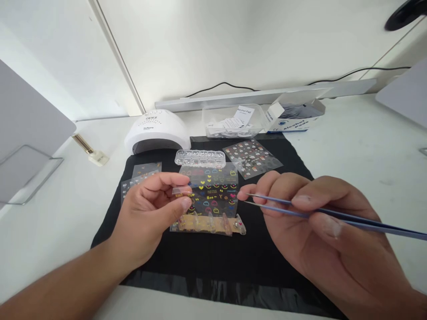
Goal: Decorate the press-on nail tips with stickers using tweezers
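A clear nail sticker sheet [213, 195], printed with hearts, faces and words in yellow, pink and blue, is pinched at its left edge between the thumb and fingers of my left hand [150, 213]. My right hand [320, 222] grips blue tweezers [333, 215]; their points stand slightly apart near the sheet's right edge, with nothing visible between them. Below the sheet, several clear nail tips [211, 223] are lined up on a tan strip [218, 225], one carrying a small pink mark. A clear case of rhinestones [200, 158] lies just behind the sheet.
A black mat [213, 262] covers the middle of the white table. Other sticker sheets [251, 159] lie on it. Behind stand a white nail lamp [158, 131], a plastic tub of packets [213, 133] and an alcohol pad box [293, 120]. A polish bottle [96, 156] is at left.
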